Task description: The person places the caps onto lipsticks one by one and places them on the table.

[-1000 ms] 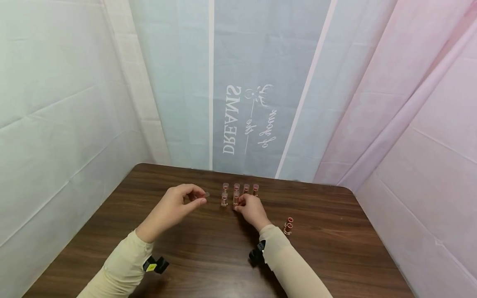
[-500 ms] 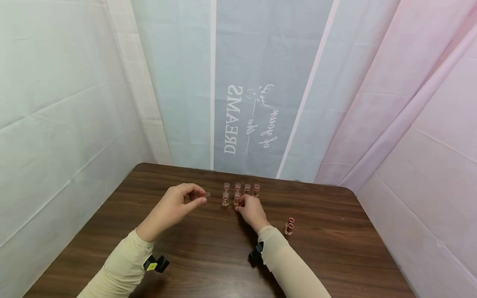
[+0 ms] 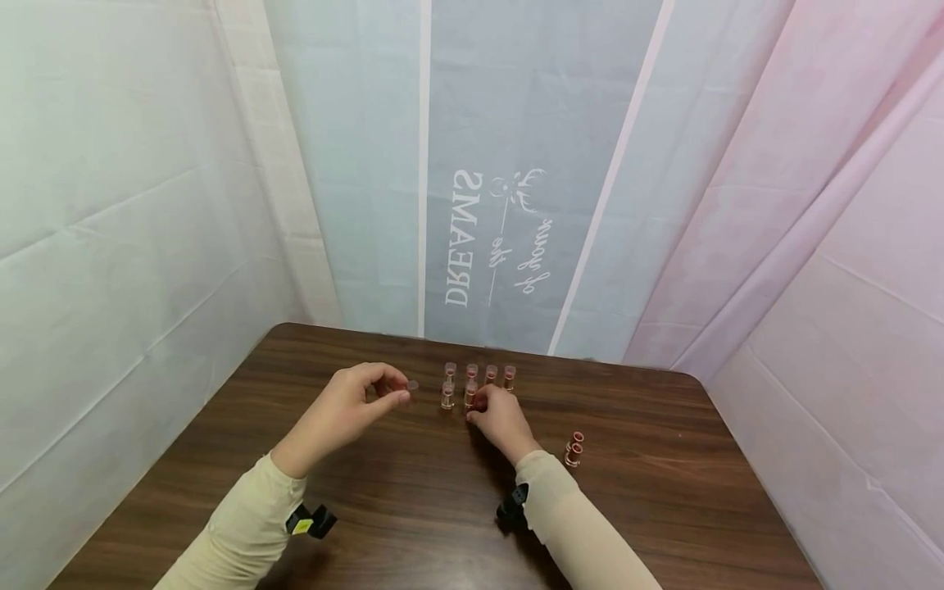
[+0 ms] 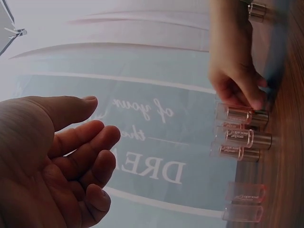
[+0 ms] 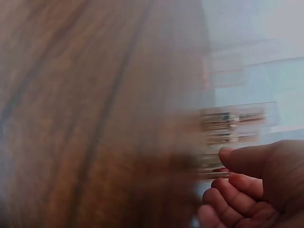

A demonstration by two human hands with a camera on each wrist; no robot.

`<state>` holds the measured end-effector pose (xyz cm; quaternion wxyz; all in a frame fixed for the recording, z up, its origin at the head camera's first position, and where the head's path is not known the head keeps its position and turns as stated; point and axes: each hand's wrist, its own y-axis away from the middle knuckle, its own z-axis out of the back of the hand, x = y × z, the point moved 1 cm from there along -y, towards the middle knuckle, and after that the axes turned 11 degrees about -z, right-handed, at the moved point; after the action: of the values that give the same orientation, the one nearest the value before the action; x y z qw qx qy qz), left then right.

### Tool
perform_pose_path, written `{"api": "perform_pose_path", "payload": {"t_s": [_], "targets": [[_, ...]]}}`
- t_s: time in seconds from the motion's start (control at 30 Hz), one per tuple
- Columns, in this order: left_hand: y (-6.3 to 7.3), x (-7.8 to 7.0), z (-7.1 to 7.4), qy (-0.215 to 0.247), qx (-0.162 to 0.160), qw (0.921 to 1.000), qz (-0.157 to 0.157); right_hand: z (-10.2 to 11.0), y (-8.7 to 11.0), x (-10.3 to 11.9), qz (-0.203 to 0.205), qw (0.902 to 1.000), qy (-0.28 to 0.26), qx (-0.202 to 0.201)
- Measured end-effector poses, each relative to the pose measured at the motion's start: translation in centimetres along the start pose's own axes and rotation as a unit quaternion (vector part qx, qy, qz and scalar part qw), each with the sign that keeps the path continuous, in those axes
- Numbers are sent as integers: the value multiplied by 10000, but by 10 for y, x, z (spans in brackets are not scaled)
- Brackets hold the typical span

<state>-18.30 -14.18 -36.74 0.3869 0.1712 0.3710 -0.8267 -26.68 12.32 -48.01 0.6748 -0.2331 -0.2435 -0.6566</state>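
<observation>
In the head view, several lipsticks (image 3: 447,397) with clear caps stand upright in two rows at the table's far middle. My right hand (image 3: 501,418) holds the right lipstick (image 3: 470,397) of the front row low down between thumb and fingers; the right wrist view is blurred there. My left hand (image 3: 361,397) hovers left of the rows, fingers loosely bent, with nothing in it. Just beyond its fingertips stands a clear lipstick cap (image 3: 413,385). Two such clear caps (image 4: 245,192) show in the left wrist view, apart from the left hand.
Two uncapped lipsticks (image 3: 574,450) stand close together on the right of the brown wooden table (image 3: 664,492). A grey curtain (image 3: 509,106) with white lettering hangs behind the table's far edge. Pale cloth walls stand at both sides.
The whole view shifts slightly. Both hands stay almost in place, the right one still at the front-row lipstick.
</observation>
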Motion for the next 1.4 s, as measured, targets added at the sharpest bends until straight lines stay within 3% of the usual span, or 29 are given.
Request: {"api": "perform_pose_path", "payload": {"t_s": [0.4,0.87,1.27,1.4], "targets": [[-1,2,-1,-6,73,10000,44,66,43,12,651,9923,-524,-913],[-1,3,-1,33,54,10000,40,102,100,-6,894,9789,-1275,-1322],[1,1,-1,-15,107,9999,112,112,102,-15,936,9774,-1262,-1415],[3,7,-2,-27,140,9997,203,115,101,-19,920,9786,-1216,-1382]]}}
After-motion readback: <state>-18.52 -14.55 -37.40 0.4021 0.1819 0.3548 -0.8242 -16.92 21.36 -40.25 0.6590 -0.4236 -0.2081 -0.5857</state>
